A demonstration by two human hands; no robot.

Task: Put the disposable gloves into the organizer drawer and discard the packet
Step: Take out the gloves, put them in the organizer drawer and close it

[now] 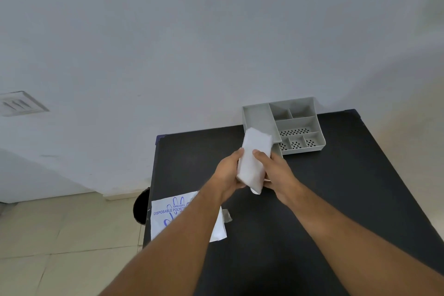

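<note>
a black tabletop (pixel 312 199) fills the lower right, its far edge against a pale wall (pixel 192 43). at nine o'clock a vent (pixel 21 104) sits in the wall. beige floor tiles (pixel 60 235) spread at seven o'clock, with a dark round object (pixel 141 206) just beside the tabletop's left edge.

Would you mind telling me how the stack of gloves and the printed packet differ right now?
The stack of gloves is plain white and held off the table by both hands; the packet bears blue print and lies flat at the table's left edge, partly hidden by the left forearm. Both are white.
</note>
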